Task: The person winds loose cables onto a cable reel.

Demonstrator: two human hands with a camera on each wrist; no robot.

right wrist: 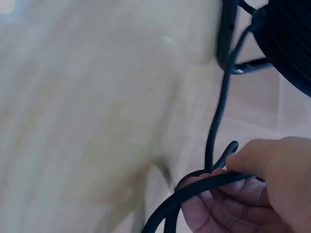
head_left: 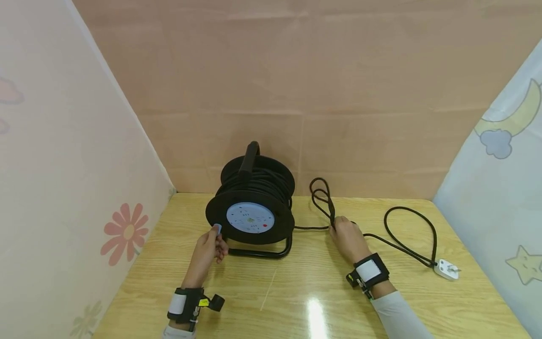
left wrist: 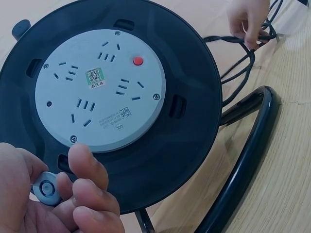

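A black cable reel (head_left: 250,197) with a pale blue socket face (left wrist: 102,92) stands on the table, its black cable wound round the drum. My left hand (head_left: 209,247) is at the reel's lower left edge. Its thumb and fingers grip a small blue-grey crank knob (left wrist: 47,188) on the rim. To the right of the reel, my right hand (head_left: 349,238) holds a loose length of the black cable (right wrist: 194,189), looped and bunched between thumb and fingers. From there one strand runs back to the drum.
A white plug (head_left: 446,269) lies at the right end of the cable, beside a wide cable loop (head_left: 434,230). The reel's tubular stand (head_left: 260,254) juts forward on the wooden table (head_left: 313,287). A brown backdrop (head_left: 322,117) and patterned side panels enclose it.
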